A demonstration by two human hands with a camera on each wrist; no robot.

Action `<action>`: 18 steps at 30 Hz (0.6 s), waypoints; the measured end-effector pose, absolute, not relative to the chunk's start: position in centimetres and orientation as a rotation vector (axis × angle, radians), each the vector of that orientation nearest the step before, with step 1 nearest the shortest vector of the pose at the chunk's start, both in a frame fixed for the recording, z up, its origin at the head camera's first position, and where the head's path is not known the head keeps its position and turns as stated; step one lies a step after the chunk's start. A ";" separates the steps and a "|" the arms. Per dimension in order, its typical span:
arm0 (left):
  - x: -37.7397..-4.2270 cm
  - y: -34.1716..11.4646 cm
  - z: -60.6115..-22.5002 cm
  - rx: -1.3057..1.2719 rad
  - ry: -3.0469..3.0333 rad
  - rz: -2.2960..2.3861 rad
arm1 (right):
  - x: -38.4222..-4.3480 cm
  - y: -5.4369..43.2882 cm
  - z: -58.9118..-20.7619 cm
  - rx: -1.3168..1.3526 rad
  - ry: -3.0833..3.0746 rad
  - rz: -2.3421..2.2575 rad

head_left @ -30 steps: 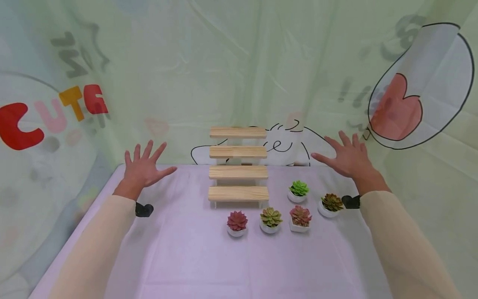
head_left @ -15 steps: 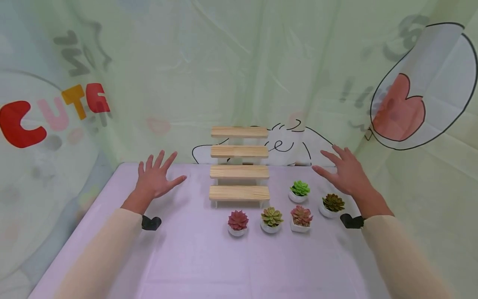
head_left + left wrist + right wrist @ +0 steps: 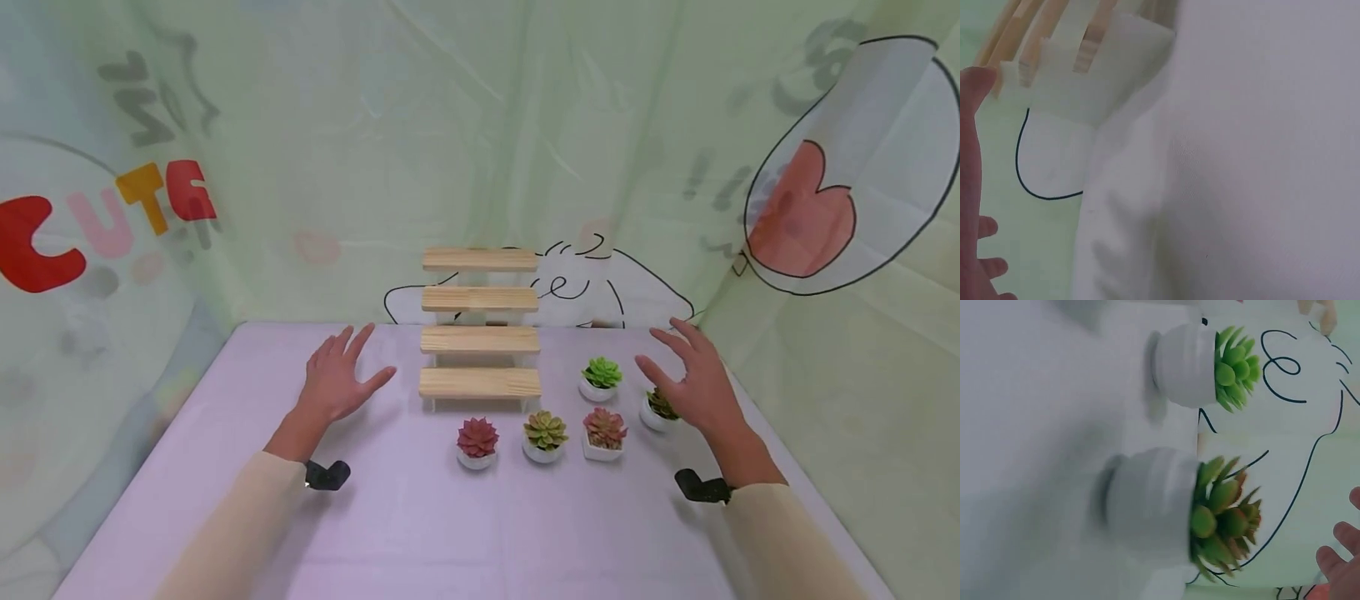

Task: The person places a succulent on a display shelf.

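Observation:
My left hand (image 3: 335, 385) is held over the table to the left of a stepped wooden shelf (image 3: 480, 383), fingers spread and holding nothing. On the other side, my right hand (image 3: 697, 379) hovers with relaxed fingers and partly covers a brownish-green potted succulent (image 3: 656, 412); that plant shows whole in the right wrist view. A bright green succulent (image 3: 601, 379) in a round white pot stands left of this hand. In front of the shelf stand a dark red succulent (image 3: 477, 442), a yellow-green succulent (image 3: 543, 435) and a pink succulent (image 3: 603, 433) in a square white pot.
A pale lilac cloth covers the table (image 3: 420, 533). Printed curtains (image 3: 345, 167) rise behind it and on both sides, close to the shelf's back. The shelf has several wooden steps climbing toward the back curtain.
Both hands have come lower and nearer in the head view, the left one also inward to the right. My right hand now overlaps the brownish-green succulent. The pots and shelf stay put.

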State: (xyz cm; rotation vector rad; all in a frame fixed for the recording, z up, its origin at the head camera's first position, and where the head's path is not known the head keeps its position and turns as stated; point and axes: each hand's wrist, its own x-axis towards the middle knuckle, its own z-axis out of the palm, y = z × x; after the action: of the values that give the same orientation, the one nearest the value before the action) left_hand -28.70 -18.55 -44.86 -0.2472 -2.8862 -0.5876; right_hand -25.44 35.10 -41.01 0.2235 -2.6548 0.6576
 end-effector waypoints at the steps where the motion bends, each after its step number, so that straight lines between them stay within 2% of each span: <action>1: -28.5 -18.3 -45.0 -0.248 -2.877 -0.624 | -25.2 35.1 -41.3 0.203 -2.641 0.677; 9: -27.8 -15.8 -46.0 -0.247 -2.823 -0.839 | -23.4 34.8 -43.8 -0.058 -2.542 0.933; 18: -27.4 -12.6 -47.3 -0.094 -2.717 -1.396 | -22.2 33.5 -45.6 -0.392 -2.325 1.211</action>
State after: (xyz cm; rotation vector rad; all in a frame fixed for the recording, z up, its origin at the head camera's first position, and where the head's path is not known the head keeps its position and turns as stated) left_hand -27.44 -12.59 -47.28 -0.0943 -2.7175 -1.3958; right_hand -22.20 33.48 -45.58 -0.3920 -2.3250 1.2114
